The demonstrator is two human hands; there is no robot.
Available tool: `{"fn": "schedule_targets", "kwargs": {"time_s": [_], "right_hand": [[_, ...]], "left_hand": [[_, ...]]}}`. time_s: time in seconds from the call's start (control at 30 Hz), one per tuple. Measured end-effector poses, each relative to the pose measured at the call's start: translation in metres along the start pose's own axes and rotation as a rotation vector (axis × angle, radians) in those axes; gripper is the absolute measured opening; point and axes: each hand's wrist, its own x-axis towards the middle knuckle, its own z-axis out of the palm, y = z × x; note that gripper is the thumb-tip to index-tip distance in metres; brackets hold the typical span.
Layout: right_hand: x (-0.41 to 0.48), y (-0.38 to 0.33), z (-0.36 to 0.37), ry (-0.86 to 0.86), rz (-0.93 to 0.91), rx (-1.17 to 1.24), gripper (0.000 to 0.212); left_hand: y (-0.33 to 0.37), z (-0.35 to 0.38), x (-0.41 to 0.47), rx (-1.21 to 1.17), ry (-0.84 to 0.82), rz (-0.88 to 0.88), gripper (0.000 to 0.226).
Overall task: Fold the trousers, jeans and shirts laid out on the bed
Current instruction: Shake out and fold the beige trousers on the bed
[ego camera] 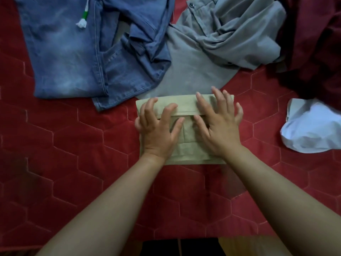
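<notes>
Trousers (186,106): khaki, folded into a flat rectangle, centre of red hex-quilted bed (73,163). Left hand (156,130) and right hand (219,124) press flat on top, fingers spread wide. Faded jeans (73,52) behind left, crumpled grey shirt (230,34) behind.

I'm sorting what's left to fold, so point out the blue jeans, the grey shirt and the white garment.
blue jeans (70,58): head view, faded leg panel.
grey shirt (186,61): head view, flat lower part.
white garment (311,130): head view, crumpled middle.
</notes>
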Motion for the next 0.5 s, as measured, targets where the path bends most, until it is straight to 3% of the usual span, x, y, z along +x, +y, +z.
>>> {"fn": "schedule_targets", "kwargs": {"time_s": [0.1, 0.27, 0.37, 0.43, 0.5], "right_hand": [[-0.007, 0.016, 0.026, -0.096, 0.068, 0.045, 0.052], [-0.004, 0.025, 0.041, 0.039, 0.035, 0.231, 0.050], [-0.008, 0.023, 0.036, 0.054, 0.232, 0.322, 0.051], [-0.010, 0.020, 0.033, -0.006, 0.360, 0.354, 0.057], [-0.010, 0.018, 0.030, -0.056, 0.400, 0.381, 0.060]], "left_hand": [[-0.009, 0.019, -0.006, 0.015, -0.112, -0.053, 0.048], [-0.020, 0.029, 0.002, -0.190, -0.077, -0.146, 0.048], [-0.021, 0.025, 0.002, -0.232, -0.018, -0.334, 0.065], [-0.019, 0.021, 0.002, -0.240, -0.053, -0.485, 0.084], [-0.020, 0.017, 0.003, -0.244, -0.104, -0.524, 0.089]]}}
